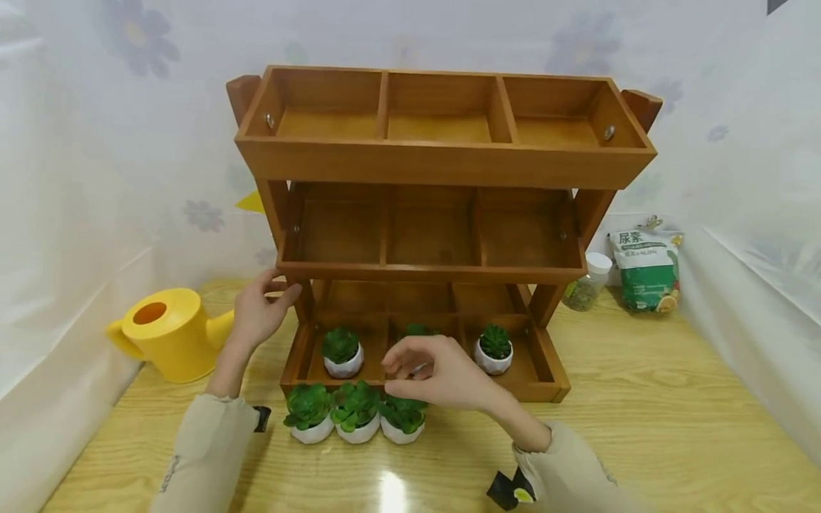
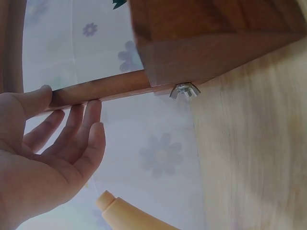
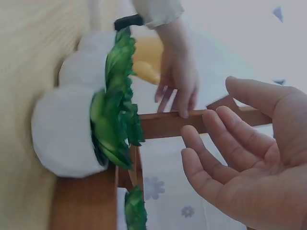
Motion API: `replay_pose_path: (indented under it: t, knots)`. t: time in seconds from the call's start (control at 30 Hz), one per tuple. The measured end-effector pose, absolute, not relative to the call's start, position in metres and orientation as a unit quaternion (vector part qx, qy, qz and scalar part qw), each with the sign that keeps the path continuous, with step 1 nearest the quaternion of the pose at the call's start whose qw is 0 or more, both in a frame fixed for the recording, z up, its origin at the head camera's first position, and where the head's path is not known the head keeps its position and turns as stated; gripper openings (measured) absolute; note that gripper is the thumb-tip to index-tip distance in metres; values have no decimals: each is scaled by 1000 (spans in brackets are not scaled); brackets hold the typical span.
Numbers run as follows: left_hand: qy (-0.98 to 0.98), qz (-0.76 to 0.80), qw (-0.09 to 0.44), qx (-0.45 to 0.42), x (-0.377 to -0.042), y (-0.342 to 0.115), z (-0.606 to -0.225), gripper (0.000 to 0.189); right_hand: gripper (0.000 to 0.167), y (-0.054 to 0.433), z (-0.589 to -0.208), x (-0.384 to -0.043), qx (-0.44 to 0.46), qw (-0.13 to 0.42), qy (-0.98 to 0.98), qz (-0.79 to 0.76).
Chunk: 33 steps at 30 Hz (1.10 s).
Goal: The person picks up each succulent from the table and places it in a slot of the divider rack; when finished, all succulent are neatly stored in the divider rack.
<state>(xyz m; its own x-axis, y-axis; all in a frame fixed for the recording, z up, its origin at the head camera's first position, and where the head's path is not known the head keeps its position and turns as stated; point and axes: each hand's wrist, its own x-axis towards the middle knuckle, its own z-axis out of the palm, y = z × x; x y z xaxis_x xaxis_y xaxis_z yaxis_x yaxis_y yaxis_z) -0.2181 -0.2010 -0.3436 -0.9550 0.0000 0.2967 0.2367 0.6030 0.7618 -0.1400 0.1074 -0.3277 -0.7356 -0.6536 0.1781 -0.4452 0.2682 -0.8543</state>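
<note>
A three-tier wooden plant stand [image 1: 410,165] with divided trays stands upright. My left hand [image 1: 259,310] grips its left side post [image 2: 110,87], thumb on one face and fingertips on the other. The right hand [image 1: 442,370] hovers in front of the bottom tray [image 1: 532,391], fingers loosely bent and nothing in them. Potted succulents sit in that tray: a left one [image 1: 342,353], a right one [image 1: 494,349], and a middle one [image 1: 418,330] mostly hidden by the right hand. Three more, a left [image 1: 309,413], a centre [image 1: 355,412] and a right [image 1: 403,419], line up before it.
To the left stands a yellow watering can [image 1: 173,335], its spout toward the left forearm. Behind the stand's right side are a white-lidded jar [image 1: 586,283] and a green-and-white bag [image 1: 648,271]. A wing nut [image 2: 184,90] sticks out from the stand's side.
</note>
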Motion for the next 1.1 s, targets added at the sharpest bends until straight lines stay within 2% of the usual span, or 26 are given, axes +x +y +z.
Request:
replay_pose_path:
  t: [0.13, 0.3, 0.47, 0.73, 1.1]
  knots:
    - [-883, -444, 133, -73, -220, -201, -341, 51, 22, 120, -343, -129, -304, 94, 775, -546]
    - [-873, -456, 157, -69, -221, -200, -342, 51, 23, 131, -365, -122, -245, 71, 789, -559]
    - [-872, -456, 166, -73, -222, -200, -343, 49, 27, 140, -384, -115, -213, 81, 790, -569]
    - [-870, -460, 162, -72, -220, -200, -340, 48, 51, 138, -402, -111, -212, 97, 844, -484]
    - [-871, -459, 163, -71, -220, -199, -341, 48, 68, 118, -399, -106, -199, 28, 893, -403]
